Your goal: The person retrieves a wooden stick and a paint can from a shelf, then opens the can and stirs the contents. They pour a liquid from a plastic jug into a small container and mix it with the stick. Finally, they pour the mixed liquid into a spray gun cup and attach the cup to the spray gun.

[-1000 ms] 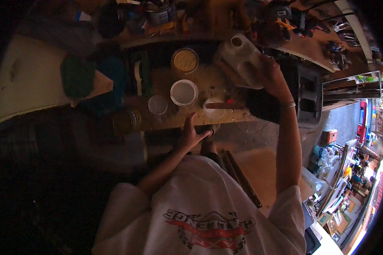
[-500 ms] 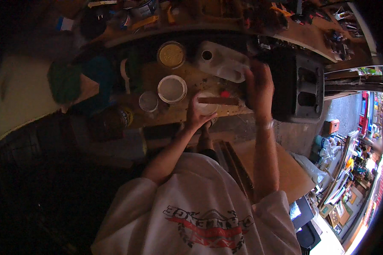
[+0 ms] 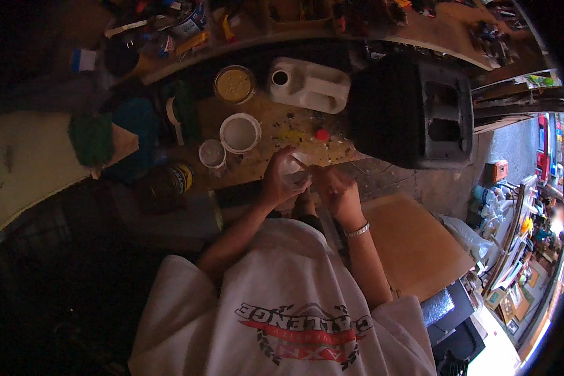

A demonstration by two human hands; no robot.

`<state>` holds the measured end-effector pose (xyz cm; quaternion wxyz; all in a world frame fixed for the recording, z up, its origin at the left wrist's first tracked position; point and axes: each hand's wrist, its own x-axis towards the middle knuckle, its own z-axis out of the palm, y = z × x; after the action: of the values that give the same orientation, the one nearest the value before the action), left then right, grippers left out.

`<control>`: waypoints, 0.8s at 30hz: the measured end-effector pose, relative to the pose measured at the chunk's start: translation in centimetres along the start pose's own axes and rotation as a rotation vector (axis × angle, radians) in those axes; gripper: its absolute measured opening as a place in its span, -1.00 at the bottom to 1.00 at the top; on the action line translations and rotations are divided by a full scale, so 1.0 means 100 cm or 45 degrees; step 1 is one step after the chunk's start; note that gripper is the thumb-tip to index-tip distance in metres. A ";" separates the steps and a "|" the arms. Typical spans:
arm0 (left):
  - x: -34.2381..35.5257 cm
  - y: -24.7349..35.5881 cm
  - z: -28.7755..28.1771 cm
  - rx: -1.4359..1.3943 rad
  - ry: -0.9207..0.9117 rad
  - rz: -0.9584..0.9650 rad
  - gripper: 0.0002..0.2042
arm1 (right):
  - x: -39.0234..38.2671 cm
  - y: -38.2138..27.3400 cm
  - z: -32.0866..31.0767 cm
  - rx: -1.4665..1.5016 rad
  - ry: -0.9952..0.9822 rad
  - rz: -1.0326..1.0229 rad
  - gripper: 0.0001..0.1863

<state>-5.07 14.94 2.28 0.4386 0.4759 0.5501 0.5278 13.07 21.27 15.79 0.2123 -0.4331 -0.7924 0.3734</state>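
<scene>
My left hand (image 3: 278, 180) is wrapped round a small translucent cup (image 3: 291, 167) at the bench's near edge. In my right hand (image 3: 338, 192) is a flat brown stick (image 3: 300, 163), pinched at one end, its other end at the cup's mouth. How deep the stick reaches, I cannot tell. Beyond the hands a red cap (image 3: 322, 134) lies on the stained wooden bench (image 3: 274, 139). At the back stands a whitish plastic jug (image 3: 313, 91) with its mouth uncovered. Left of the cup are a white round tub (image 3: 240, 133) and a smaller clear cup (image 3: 212, 153).
A can with a golden lid (image 3: 234, 84) stands behind the tub. A large black plastic container (image 3: 413, 113) fills the right side. Farther left are a pale curved strip (image 3: 174, 119) and a dark jar (image 3: 169, 180). A brown board (image 3: 413, 244) leans near my right arm.
My right hand has come from beside the jug down to the cup. It has taken hold of the stick, which lay across the cup's rim.
</scene>
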 end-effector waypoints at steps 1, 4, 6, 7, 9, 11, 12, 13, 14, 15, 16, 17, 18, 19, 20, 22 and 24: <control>0.000 0.002 0.000 -0.092 -0.020 -0.014 -0.02 | -0.001 -0.007 -0.005 -0.077 -0.007 -0.053 -0.71; 0.000 0.010 0.001 0.038 0.024 0.041 0.00 | -0.002 -0.025 -0.010 -0.231 -0.038 -0.192 -0.67; 0.001 0.016 0.000 -0.006 0.000 0.032 0.00 | -0.003 -0.034 -0.009 -0.210 0.022 -0.290 -0.68; 0.002 0.018 0.000 -0.029 -0.019 0.028 0.01 | -0.002 -0.038 -0.009 -0.170 -0.038 -0.191 -0.64; 0.003 0.024 -0.002 -0.007 -0.045 0.066 0.01 | 0.001 -0.042 -0.010 -0.056 -0.130 -0.070 -0.57; 0.004 0.028 -0.003 0.003 -0.056 0.089 0.02 | 0.004 -0.043 -0.014 -0.115 -0.116 -0.070 -0.62; 0.005 0.030 -0.004 0.001 -0.046 0.098 0.01 | 0.005 -0.044 -0.014 -0.139 -0.101 -0.055 -0.64; 0.005 0.031 -0.004 0.001 -0.034 0.105 0.01 | 0.005 -0.044 -0.015 -0.170 -0.076 -0.097 -0.65; 0.005 0.033 -0.005 0.002 -0.034 0.082 0.00 | 0.005 -0.045 -0.014 -0.200 -0.034 -0.114 -0.67; 0.005 0.034 -0.005 0.002 -0.035 0.059 0.00 | 0.006 -0.046 -0.014 -0.246 0.015 -0.147 -0.68; 0.005 0.034 -0.005 0.001 -0.038 0.034 -0.01 | 0.006 -0.046 -0.013 -0.176 -0.007 -0.117 -0.68; 0.006 0.035 -0.005 -0.001 -0.041 0.020 -0.01 | 0.006 -0.046 -0.011 -0.121 -0.021 -0.103 -0.69; 0.006 0.035 -0.005 -0.003 -0.046 0.008 -0.02 | 0.008 -0.045 -0.011 -0.058 -0.043 -0.148 -0.69; 0.006 0.035 -0.006 -0.011 -0.055 -0.007 -0.02 | 0.009 -0.045 -0.010 -0.086 -0.051 -0.123 -0.70; 0.006 0.034 -0.006 0.027 -0.057 0.004 -0.02 | 0.010 -0.044 -0.010 -0.106 -0.068 -0.160 -0.71; 0.007 0.034 -0.007 0.096 -0.058 0.025 -0.02 | 0.011 -0.044 -0.010 -0.171 -0.057 -0.152 -0.73; 0.007 0.034 -0.008 0.042 -0.039 0.019 -0.03 | 0.011 -0.045 -0.011 -0.244 0.006 -0.078 -0.74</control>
<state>-5.73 15.45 5.71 0.4351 0.4951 0.5485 0.5145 10.82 21.09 20.02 0.1831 -0.4277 -0.8369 0.2883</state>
